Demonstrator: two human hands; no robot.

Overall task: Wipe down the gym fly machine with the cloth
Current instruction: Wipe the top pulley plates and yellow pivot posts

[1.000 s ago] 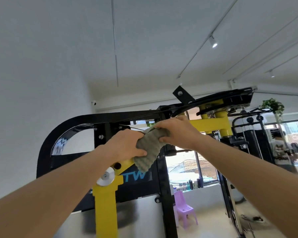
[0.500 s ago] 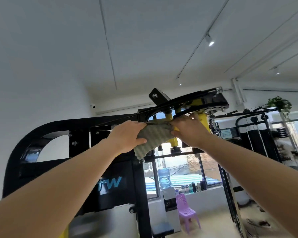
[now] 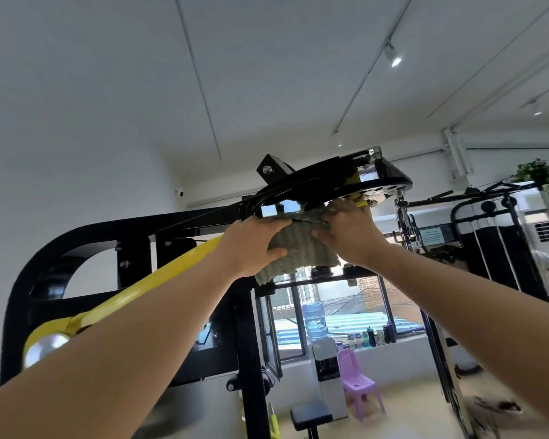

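The fly machine has a black frame [image 3: 114,229] and a yellow arm [image 3: 159,280] running up to a black top plate [image 3: 384,179]. A grey ribbed cloth [image 3: 301,248] is stretched between both hands just under that plate, over the yellow pivot. My left hand [image 3: 254,245] grips the cloth's left edge. My right hand [image 3: 349,229] holds its right edge, fingers pressed up against the underside of the plate. The pivot behind the cloth is mostly hidden.
Behind the machine are a window, a water dispenser [image 3: 317,340], a purple plastic chair [image 3: 358,381] and a black seat pad [image 3: 311,416]. A black cable machine [image 3: 495,229] stands at right, with a potted plant [image 3: 539,175] above it.
Both hands have moved the cloth up and rightward along the machine's top, from the yellow arm joint to under the black top plate. The view has tilted upward.
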